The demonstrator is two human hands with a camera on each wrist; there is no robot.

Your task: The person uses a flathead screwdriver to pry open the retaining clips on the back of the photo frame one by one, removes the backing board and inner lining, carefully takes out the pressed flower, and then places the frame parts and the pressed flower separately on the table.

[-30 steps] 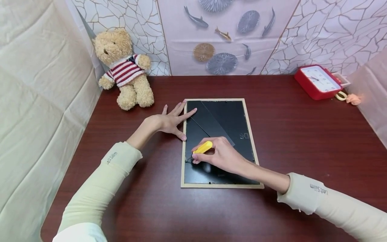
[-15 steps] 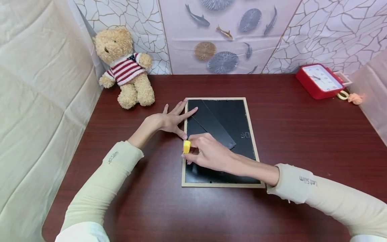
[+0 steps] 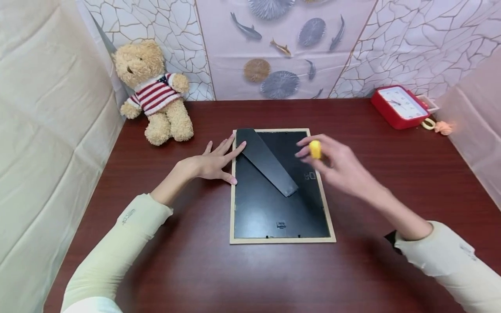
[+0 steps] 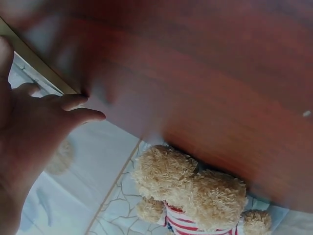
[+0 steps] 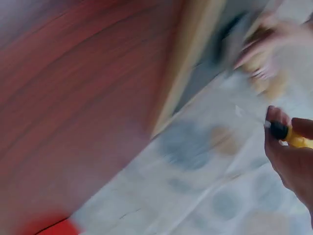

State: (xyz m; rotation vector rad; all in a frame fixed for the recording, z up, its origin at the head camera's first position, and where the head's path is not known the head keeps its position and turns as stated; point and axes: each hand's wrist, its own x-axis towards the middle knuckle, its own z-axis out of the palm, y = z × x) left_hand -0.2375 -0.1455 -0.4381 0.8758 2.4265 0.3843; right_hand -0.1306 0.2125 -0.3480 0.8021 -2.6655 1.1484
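Left hand (image 3: 213, 164) is resting spread, fingers straight, on the left edge of the picture frame (image 3: 270, 211), which is lying back-up on the counter (image 3: 188, 274), center of the head view. Right hand (image 3: 340, 163) is pinching a yellow-handled tool (image 3: 315, 149) by the frame's right edge, right of center; motion is blurring it. Black stand (image 3: 268, 161) is running diagonally across the frame's back. Teddy bear (image 3: 158, 93) is sitting upper left, red clock (image 3: 401, 106) upper right.

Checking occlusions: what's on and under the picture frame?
On the picture frame: a black stand leg; the left hand touches its left edge. The frame's downward face and the table directly beneath can't be seen: covered.
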